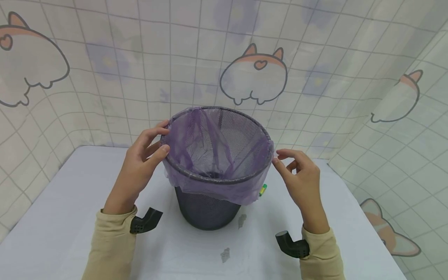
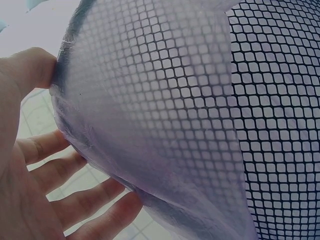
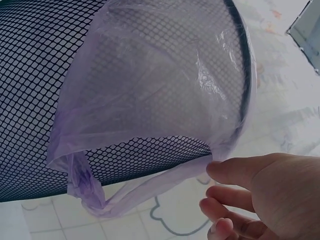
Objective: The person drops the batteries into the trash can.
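Observation:
A black mesh wastebasket [image 1: 210, 214] stands upright on the white table, lined with a thin purple plastic bag [image 1: 218, 190] folded outward over its rim. At the left side of the rim, my left hand [image 1: 140, 159] rests with its thumb and spread fingers against the bag-covered edge. My right hand [image 1: 302, 175] is at the right side, its thumb tip touching the bag near the rim. In the right wrist view, a loop of the bag [image 3: 165, 182] hangs by that thumb, while the other fingers [image 3: 232, 197] are loosely bent below. Part of the mesh shows beneath the bag.
A small green and yellow object [image 1: 263, 189] lies behind the wastebasket's right side. Grey patches [image 1: 225, 255] mark the white tabletop [image 1: 63, 217]. A gridded curtain [image 1: 196, 46] with cartoon animals hangs behind and at both sides. Black devices [image 1: 292, 245] are on both wrists.

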The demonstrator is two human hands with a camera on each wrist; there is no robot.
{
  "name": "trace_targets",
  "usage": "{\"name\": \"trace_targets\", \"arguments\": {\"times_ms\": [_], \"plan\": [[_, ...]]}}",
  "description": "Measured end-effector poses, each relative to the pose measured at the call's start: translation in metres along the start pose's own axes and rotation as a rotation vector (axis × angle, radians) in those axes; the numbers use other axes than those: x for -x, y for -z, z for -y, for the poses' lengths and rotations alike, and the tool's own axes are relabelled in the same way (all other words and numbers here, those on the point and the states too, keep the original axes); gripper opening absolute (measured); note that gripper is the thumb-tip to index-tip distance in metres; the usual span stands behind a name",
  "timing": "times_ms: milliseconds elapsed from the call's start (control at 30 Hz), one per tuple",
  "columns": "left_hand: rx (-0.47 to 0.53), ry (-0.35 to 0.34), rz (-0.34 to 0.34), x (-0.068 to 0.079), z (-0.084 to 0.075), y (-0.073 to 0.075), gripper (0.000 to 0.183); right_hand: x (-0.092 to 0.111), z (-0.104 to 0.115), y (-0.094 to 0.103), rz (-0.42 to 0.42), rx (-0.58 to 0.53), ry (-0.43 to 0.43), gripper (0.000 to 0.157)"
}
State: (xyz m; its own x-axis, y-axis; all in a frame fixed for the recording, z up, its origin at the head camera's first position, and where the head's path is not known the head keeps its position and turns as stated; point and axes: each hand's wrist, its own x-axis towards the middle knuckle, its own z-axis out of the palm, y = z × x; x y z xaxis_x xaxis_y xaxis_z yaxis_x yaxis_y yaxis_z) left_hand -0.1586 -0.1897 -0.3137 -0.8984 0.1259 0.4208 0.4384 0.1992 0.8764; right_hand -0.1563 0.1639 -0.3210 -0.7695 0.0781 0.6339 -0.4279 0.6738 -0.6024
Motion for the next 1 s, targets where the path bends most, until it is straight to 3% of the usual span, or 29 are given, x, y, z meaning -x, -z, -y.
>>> {"name": "trace_targets", "arguments": {"times_ms": [1000], "plan": [[0.014,0.001,0.005,0.0,0.0,0.001,0.039,0.008,-0.019,-0.005,0.046,0.1,-0.107,0.025]]}}
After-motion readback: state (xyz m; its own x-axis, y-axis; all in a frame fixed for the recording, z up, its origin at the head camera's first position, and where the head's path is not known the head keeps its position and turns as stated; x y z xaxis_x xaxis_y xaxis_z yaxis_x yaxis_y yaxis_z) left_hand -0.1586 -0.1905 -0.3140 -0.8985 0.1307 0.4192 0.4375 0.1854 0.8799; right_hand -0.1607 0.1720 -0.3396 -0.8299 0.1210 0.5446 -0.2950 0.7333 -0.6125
